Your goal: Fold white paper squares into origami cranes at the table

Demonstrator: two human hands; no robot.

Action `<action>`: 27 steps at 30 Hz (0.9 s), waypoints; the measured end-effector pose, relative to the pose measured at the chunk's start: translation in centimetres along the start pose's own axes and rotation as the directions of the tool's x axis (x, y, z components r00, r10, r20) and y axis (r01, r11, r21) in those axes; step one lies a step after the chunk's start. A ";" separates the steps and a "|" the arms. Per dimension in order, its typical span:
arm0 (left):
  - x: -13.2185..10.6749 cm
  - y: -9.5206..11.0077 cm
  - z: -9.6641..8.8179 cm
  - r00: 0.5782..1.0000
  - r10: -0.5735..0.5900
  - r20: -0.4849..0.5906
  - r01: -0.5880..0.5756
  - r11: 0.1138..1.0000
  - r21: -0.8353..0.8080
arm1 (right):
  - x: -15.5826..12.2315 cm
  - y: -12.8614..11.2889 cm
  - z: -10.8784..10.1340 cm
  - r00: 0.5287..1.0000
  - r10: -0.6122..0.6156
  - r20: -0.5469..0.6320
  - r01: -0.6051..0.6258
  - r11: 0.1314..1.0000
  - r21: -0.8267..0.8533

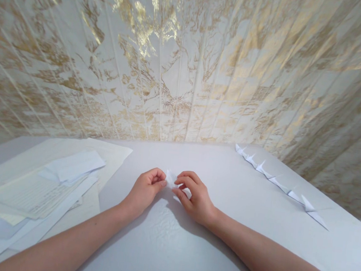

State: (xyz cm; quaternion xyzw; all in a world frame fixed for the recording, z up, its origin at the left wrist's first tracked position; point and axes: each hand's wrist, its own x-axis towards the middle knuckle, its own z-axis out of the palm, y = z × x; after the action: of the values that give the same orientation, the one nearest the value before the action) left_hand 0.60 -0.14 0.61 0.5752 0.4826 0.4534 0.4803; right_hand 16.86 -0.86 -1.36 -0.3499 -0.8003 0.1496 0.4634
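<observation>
Both my hands meet at the middle of a white table (164, 244). My left hand (144, 189) is curled, its thumb and fingers pinching the left end of a small folded white paper piece (172, 179). My right hand (192, 195) pinches the same piece from the right, fingers bent over it. Most of the paper is hidden between the fingertips.
A row of several folded white paper shapes (277, 182) lies along the right side of the table. A loose pile of white and cream sheets (46, 183) covers the left. A gold-and-white patterned wall (187, 60) rises right behind the table.
</observation>
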 end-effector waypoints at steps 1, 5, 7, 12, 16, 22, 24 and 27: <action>0.0 0.1 0.0 1.000 -0.014 -0.010 0.014 0.999 -0.036 | 0.0 0.1 0.0 1.000 -0.017 0.017 0.018 0.999 -0.027; -0.1 0.3 0.2 0.997 -0.075 -0.007 0.073 0.986 -0.151 | -0.2 0.4 0.0 0.996 -0.067 0.056 0.074 0.987 -0.144; -0.2 0.3 0.4 0.994 -0.112 0.004 0.111 0.973 -0.205 | -0.2 0.5 0.1 0.995 -0.086 0.053 0.094 0.982 -0.165; -0.3 0.3 0.6 0.981 -0.191 0.034 0.192 0.933 -0.306 | -0.1 0.5 0.3 0.984 -0.180 -0.007 0.175 0.964 -0.198; -0.3 0.3 0.7 0.978 -0.210 -0.005 0.197 0.928 -0.316 | 0.2 0.5 0.2 0.974 -0.222 -0.051 0.208 0.958 -0.200; -0.3 0.0 0.5 0.998 -0.063 -0.015 0.061 0.991 -0.116 | 0.3 0.3 -0.1 0.981 -0.174 -0.089 0.161 0.978 -0.133; -0.2 -0.1 0.1 0.997 0.063 -0.038 -0.060 0.994 0.092 | 0.3 0.3 -0.1 0.985 -0.141 -0.096 0.132 0.987 -0.092; 0.1 -0.2 -0.6 0.943 0.329 -0.043 -0.288 0.875 0.389 | 0.3 0.2 -0.1 0.989 -0.115 -0.094 0.111 0.993 -0.040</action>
State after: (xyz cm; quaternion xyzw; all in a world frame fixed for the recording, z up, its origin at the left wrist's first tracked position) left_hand 0.00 0.09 0.52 0.7010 0.4880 0.4530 0.2553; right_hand 16.90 -0.50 -1.24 -0.3187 -0.7980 0.0924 0.5031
